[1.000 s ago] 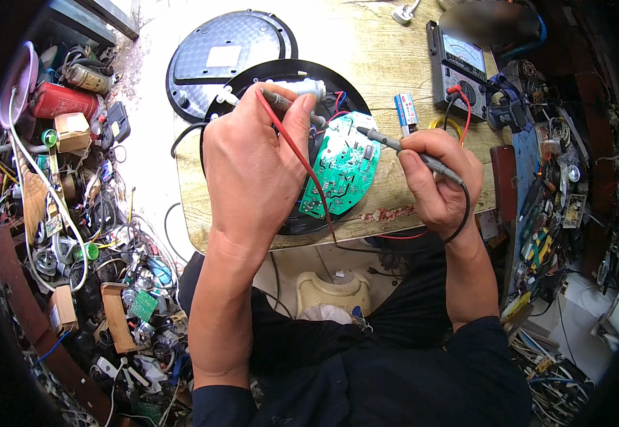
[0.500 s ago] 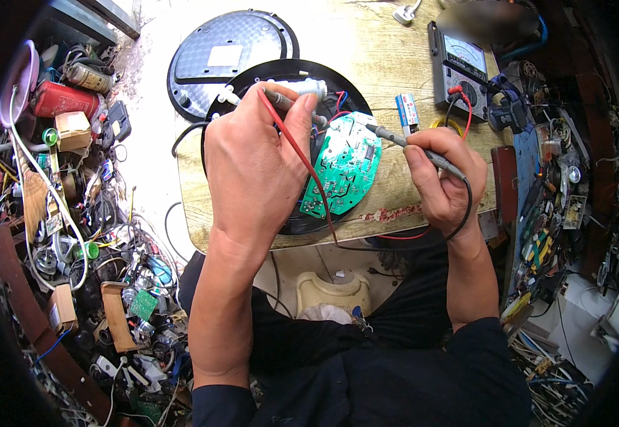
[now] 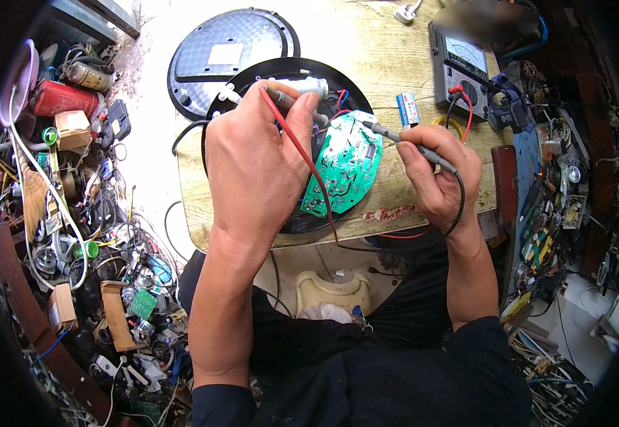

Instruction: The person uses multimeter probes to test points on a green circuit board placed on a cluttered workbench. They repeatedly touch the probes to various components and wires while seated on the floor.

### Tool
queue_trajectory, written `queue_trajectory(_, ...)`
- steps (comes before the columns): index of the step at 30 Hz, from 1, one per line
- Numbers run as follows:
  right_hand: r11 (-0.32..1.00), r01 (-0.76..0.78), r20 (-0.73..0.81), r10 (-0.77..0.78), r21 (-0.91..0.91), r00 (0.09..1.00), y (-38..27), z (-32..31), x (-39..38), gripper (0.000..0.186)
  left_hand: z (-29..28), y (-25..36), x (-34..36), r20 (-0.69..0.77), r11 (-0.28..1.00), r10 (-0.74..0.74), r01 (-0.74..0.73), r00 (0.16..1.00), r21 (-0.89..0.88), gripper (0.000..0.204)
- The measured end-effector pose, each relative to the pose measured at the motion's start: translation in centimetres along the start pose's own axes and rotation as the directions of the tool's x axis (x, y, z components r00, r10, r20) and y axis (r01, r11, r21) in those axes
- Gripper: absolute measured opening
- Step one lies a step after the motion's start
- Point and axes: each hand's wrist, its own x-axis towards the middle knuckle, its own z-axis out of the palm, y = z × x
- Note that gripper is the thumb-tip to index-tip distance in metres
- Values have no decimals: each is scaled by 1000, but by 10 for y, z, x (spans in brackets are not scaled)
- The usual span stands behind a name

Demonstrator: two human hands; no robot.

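A green circuit board (image 3: 348, 171) lies tilted over a round black housing (image 3: 252, 70). My left hand (image 3: 258, 160) is closed round a grey test probe (image 3: 281, 97) with a red lead, its tip end by the board's upper left edge. Pinched in my right hand (image 3: 441, 171) is another grey test probe (image 3: 384, 132) with a black lead; it points at the board's upper right part. Whether either tip touches metal is too small to tell. An analog multimeter (image 3: 462, 67) with red and black plugs stands at the table's far right.
A round dark cover (image 3: 227, 64) lies behind the housing. A small blue and white box (image 3: 407, 109) and a white power plug (image 3: 405, 13) rest on the wooden table (image 3: 366, 43). Piles of electronic parts and cables (image 3: 110, 235) crowd the left side; more clutter (image 3: 558, 192) fills the right.
My right hand and its probe have shifted slightly left, bringing the tip further over the board. The left hand has stayed nearly still.
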Motion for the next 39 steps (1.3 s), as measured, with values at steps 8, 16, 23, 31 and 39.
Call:
queue_trajectory(8,1000,15,11,-15,-11,1000,1,1,0,14,0,-1,0,2,1000,-14,14,1000,-6,19)
queue_trajectory(16,1000,10,21,-10,-1,1000,0,0,1,14,0,0,0,6,1000,-14,14,1000,6,19)
queue_trajectory(23,1000,-7,18,7,10,1000,-1,1,1,13,1,-1,0,3,1000,-22,22,1000,-5,19)
queue_trajectory(31,1000,4,-34,-3,26,999,0,1,0,13,-1,2,1,20,1000,-16,16,1000,23,19)
queue_trajectory(39,998,57,-102,-58,-10,993,0,-3,-3,15,1,-1,0,-4,1000,4,-4,1000,-9,18)
